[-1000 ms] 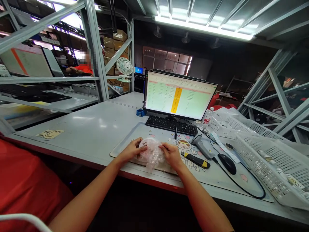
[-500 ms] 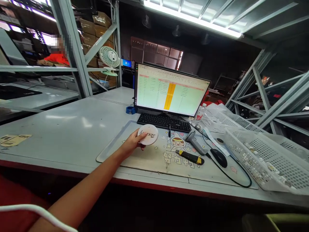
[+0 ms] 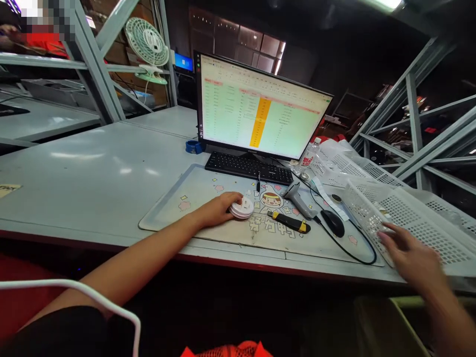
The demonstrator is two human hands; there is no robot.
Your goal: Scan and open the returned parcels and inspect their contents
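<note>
My left hand (image 3: 219, 210) is closed around a round white case with pink edges (image 3: 244, 207), low over or resting on the desk mat (image 3: 201, 233). In the earlier frame its lid shows dark script lettering. At the right, my right hand (image 3: 416, 255) reaches over the near edge of a white perforated plastic basket (image 3: 446, 243), slightly blurred. Its fingers are apart and nothing shows in them. Small light-coloured items lie inside that basket. A black and yellow utility knife (image 3: 290, 222) and a grey barcode scanner (image 3: 299, 201) lie between the hands.
Behind the mat stand a monitor (image 3: 230, 109) with a spreadsheet and a black keyboard (image 3: 245, 167). A black mouse (image 3: 332, 223), a pen (image 3: 258, 182), a blue tape ring (image 3: 193, 147) and a plastic bottle (image 3: 312, 151) are nearby. A dark cable loops at the mat's right edge.
My left hand has lowered the round case to the mat and moved it slightly right. My right hand has come into view at the basket. The view has tilted down.
</note>
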